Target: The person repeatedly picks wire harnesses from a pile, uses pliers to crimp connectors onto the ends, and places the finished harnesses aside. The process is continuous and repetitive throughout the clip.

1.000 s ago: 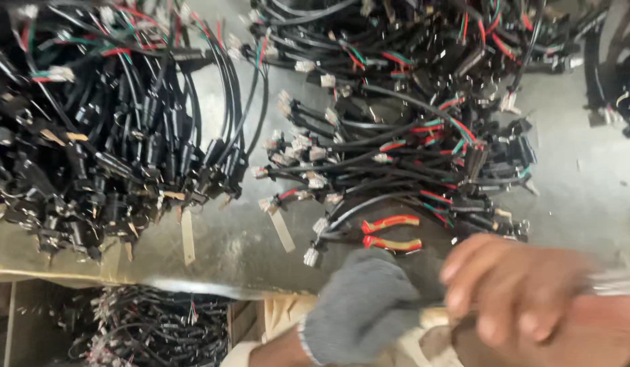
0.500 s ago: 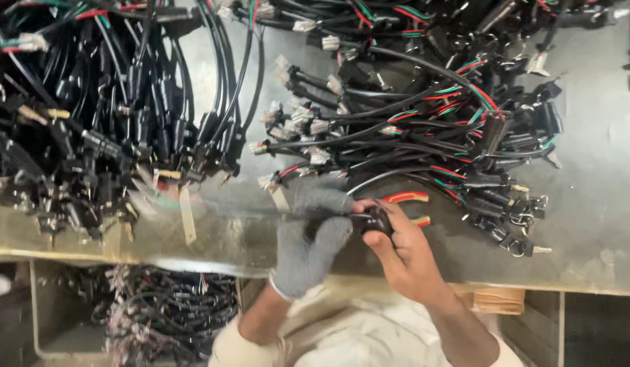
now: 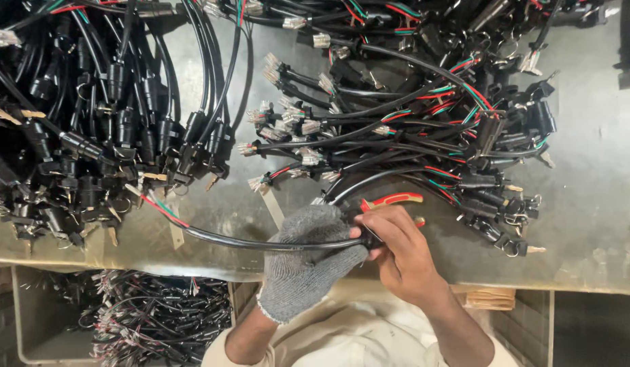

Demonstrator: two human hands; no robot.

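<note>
My left hand (image 3: 307, 261), in a grey knit glove, grips a black sheathed cable (image 3: 226, 238) that runs leftward just above the table's front edge. The cable's far end shows bare red, green and white wires (image 3: 157, 205). My bare right hand (image 3: 396, 250) pinches the cable's black end right beside the glove. Red-handled pliers (image 3: 391, 200) lie on the table just behind my right hand, partly hidden by it.
Piles of black cable harnesses with plugs cover the grey metal table (image 3: 593, 177): one heap at the left (image 3: 90, 122), another at the centre and right (image 3: 410, 115). A bin (image 3: 29, 333) with more harnesses (image 3: 158, 319) stands below the front edge at the left.
Both hands have come to the table's front edge and taken hold of one cable. It now stretches out to the left from the gloved hand.
</note>
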